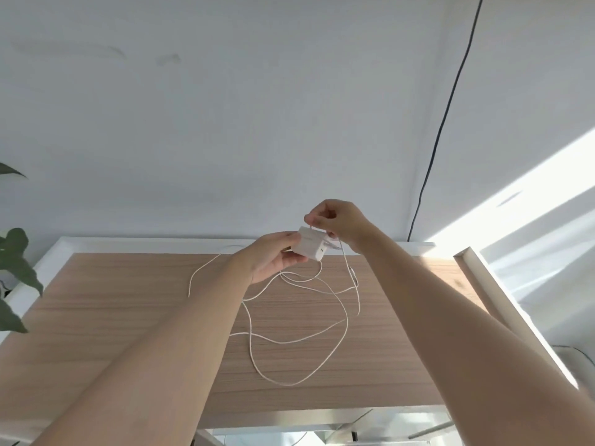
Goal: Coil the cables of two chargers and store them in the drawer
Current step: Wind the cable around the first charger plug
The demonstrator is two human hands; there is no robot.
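Above wooden tabletop (128, 317): left hand (277, 255) cradling charger (310, 247); right hand (338, 223) pinching cable (289, 339)

A light wood-grain table top (112, 333) with a white raised rim carries a thin white cable (291, 341). The cable sprawls in loose, overlapping loops across the table's middle, one strand trailing toward the far rim.

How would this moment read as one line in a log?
left hand: holds white square charger block | right hand: pinches thin white cable at block | cable: loose on wooden tabletop | drawer: unseen
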